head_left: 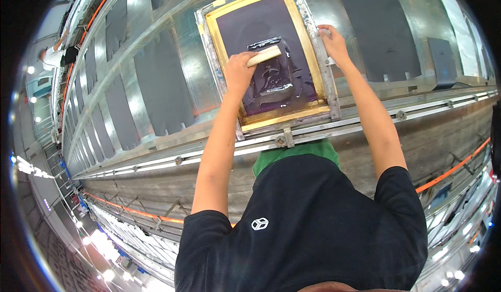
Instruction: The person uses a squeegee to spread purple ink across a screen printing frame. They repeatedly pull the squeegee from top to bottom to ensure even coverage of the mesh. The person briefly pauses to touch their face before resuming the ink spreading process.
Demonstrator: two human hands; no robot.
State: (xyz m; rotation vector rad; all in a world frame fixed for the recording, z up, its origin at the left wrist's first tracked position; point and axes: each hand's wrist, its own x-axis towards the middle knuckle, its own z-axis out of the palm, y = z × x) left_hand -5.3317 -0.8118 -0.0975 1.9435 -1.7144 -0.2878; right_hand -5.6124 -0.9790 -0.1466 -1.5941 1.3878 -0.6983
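A screen printing frame (202, 33) lies on the long table, its mesh (255, 18) dark purple and bordered with yellow tape. Glossy dark ink (276, 78) is pooled over the middle and near part of the mesh. My left hand (240, 74) is closed around one end of a squeegee (265, 55) with a pale, wood-like handle, which stands in the ink; its blade is mostly hidden. At the frame's right rail, my right hand (335, 45) has its fingers curled against the outer edge.
Dark fabric panels (378, 28) lie flat along the table (190, 57) on both sides. A metal rail (360, 126) with clamps runs along its near edge. A green cloth (308, 153) hangs by my waist. Another person (52, 57) stands far left.
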